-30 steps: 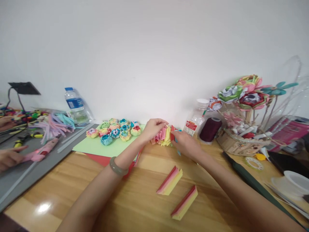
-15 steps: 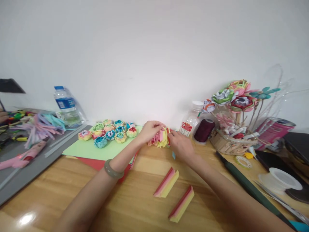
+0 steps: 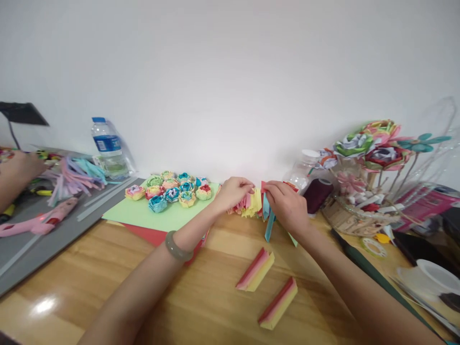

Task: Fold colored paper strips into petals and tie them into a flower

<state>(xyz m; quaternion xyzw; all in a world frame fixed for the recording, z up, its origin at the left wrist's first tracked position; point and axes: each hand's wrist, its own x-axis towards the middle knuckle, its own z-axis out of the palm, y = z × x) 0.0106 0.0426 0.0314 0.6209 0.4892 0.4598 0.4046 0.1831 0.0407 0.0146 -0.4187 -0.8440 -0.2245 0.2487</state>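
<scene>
In the head view, two strips of folded paper [image 3: 278, 303] in red, pink and yellow lie on the wooden table [image 3: 212, 282], near each other and well short of the hands. Beyond them, close to the wall, is a row of pink and yellow folds [image 3: 255, 203], too tightly packed to count; red and blue folded papers [image 3: 266, 206] stand at its right end. Twelve paper flowers [image 3: 157, 203] can be counted on the pale green sheet [image 3: 132, 216] to the left. The left hand [image 3: 235, 192], its arm stretched forward with a bangle [image 3: 178, 246] at the wrist, lies over the row's left part, fingers bent and close together; whether they grip the paper cannot be told. The right hand [image 3: 287, 203] reaches in from the other side, thumb and fingers pinching the red and blue folded papers, and hides part of them. Just behind it are one clear bottle [image 3: 304, 168], partly covered, and one dark purple spool [image 3: 318, 195]. Farther right stands a basket [image 3: 354, 218] of stemmed flowers, with a tape roll [image 3: 373, 247] in front. At the left are one blue-capped bottle [image 3: 108, 144], one pink glue gun [image 3: 45, 223] and another person's hand [image 3: 23, 167], cut by the frame edge.
</scene>
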